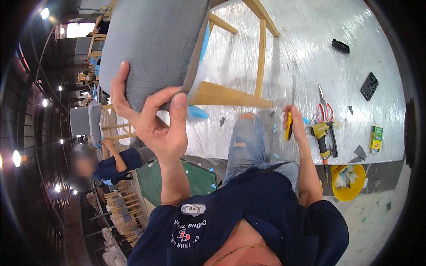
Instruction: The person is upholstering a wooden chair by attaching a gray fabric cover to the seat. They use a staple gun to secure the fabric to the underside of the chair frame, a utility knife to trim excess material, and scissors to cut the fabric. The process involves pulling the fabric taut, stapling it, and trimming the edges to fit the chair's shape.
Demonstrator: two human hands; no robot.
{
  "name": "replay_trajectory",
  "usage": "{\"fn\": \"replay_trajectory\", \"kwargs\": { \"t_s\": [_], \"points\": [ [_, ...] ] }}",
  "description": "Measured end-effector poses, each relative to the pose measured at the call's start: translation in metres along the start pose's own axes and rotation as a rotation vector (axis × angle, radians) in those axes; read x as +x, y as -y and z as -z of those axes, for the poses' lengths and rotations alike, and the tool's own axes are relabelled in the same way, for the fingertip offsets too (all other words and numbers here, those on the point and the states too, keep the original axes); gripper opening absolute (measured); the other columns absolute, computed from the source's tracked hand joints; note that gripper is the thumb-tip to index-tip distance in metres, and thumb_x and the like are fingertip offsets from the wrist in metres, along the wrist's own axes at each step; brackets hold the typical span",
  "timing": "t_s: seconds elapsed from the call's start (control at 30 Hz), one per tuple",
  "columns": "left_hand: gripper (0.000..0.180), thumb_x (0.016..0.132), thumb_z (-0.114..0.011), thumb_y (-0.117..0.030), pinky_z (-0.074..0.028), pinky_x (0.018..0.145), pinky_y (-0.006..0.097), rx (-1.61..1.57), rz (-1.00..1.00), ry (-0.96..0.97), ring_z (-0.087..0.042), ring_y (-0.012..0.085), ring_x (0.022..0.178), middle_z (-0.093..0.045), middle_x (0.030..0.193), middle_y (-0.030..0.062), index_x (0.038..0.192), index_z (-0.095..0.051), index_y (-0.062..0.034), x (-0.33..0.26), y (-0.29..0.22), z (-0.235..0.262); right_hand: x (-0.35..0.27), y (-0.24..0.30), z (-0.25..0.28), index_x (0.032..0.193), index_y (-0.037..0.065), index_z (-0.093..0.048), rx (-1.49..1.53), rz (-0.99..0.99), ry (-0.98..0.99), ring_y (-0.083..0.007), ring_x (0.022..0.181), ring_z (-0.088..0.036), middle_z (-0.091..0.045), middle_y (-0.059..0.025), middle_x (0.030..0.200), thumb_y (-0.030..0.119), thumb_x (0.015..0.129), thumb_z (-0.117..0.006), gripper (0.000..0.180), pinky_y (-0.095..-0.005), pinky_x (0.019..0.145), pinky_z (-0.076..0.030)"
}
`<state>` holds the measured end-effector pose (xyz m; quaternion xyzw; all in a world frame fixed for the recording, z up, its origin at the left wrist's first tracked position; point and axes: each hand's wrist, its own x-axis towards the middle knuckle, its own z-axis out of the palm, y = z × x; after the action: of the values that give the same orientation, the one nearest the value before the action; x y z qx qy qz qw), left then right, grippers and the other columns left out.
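Note:
A chair with a grey upholstered cushion (155, 48) and wooden legs (230, 94) lies tipped over on the worktop. My left hand (157, 126) grips the cushion's near corner, thumb and forefinger at its fabric edge and the other fingers spread over the grey cloth. Light blue material shows along the underside edge. My right hand (298, 126) is closed round the yellow and black handle of a screwdriver-like tool (289, 126), away from the chair. Its thin shaft points to the far side; the tip is too fine to make out.
Right of my right hand lie red-handled scissors (324, 108), a staple gun (322, 137) and a green and yellow box (376, 138). Black plastic parts (369, 86) rest farther off. A yellow bucket (348, 195) with scraps stands at the edge. A co-worker (120, 165) is at left.

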<state>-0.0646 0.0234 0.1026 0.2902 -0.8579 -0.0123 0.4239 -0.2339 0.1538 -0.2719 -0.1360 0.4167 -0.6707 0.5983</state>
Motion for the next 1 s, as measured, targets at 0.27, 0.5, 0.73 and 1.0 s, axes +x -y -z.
{"fn": "replay_trajectory", "kwargs": {
  "t_s": [0.27, 0.5, 0.73, 1.0],
  "points": [
    [0.01, 0.083, -0.079, -0.022, -0.022, 0.112, 0.051, 0.034, -0.031, 0.028, -0.024, 0.0351, 0.142, -0.035, 0.15, 0.0133, 0.083, -0.076, -0.0129, 0.004, -0.003, -0.003, 0.038, 0.148, -0.085, 0.079, 0.001, -0.067, -0.743, 0.758, 0.203, -0.0153, 0.054, -0.048, -0.055, -0.0069, 0.062, 0.029, 0.097, -0.064, 0.034, -0.0307, 0.052, -0.036],
    [0.011, 0.082, -0.08, -0.025, -0.018, 0.114, 0.054, 0.067, -0.037, 0.024, -0.022, 0.0386, 0.142, -0.036, 0.151, 0.0136, 0.082, -0.076, -0.0143, 0.003, -0.004, -0.003, 0.062, 0.16, -0.097, 0.075, 0.0, -0.068, -0.794, 0.778, 0.264, -0.0191, 0.05, -0.049, -0.056, -0.0082, 0.058, 0.031, 0.094, -0.068, 0.037, -0.0327, 0.049, -0.037],
    [0.01, 0.077, -0.082, -0.024, -0.016, 0.115, 0.056, 0.116, -0.056, 0.054, -0.019, 0.0418, 0.143, -0.032, 0.153, 0.0166, 0.081, -0.078, -0.0171, 0.002, -0.005, 0.0, 0.084, 0.17, -0.102, 0.07, 0.002, -0.068, -0.746, 0.715, 0.507, -0.0155, 0.05, -0.051, -0.058, -0.0063, 0.056, 0.04, 0.097, -0.062, 0.047, -0.0322, 0.048, -0.038],
    [0.013, 0.071, -0.085, -0.024, -0.014, 0.116, 0.055, 0.222, -0.094, 0.169, -0.012, 0.0435, 0.144, -0.023, 0.158, 0.0205, 0.082, -0.08, -0.0221, 0.007, -0.011, 0.007, 0.134, 0.185, -0.132, 0.064, 0.004, -0.064, -0.656, 0.7, 0.918, -0.013, 0.047, -0.048, -0.052, -0.0034, 0.051, 0.049, 0.099, -0.055, 0.058, -0.0317, 0.047, -0.035]
  ]
}}
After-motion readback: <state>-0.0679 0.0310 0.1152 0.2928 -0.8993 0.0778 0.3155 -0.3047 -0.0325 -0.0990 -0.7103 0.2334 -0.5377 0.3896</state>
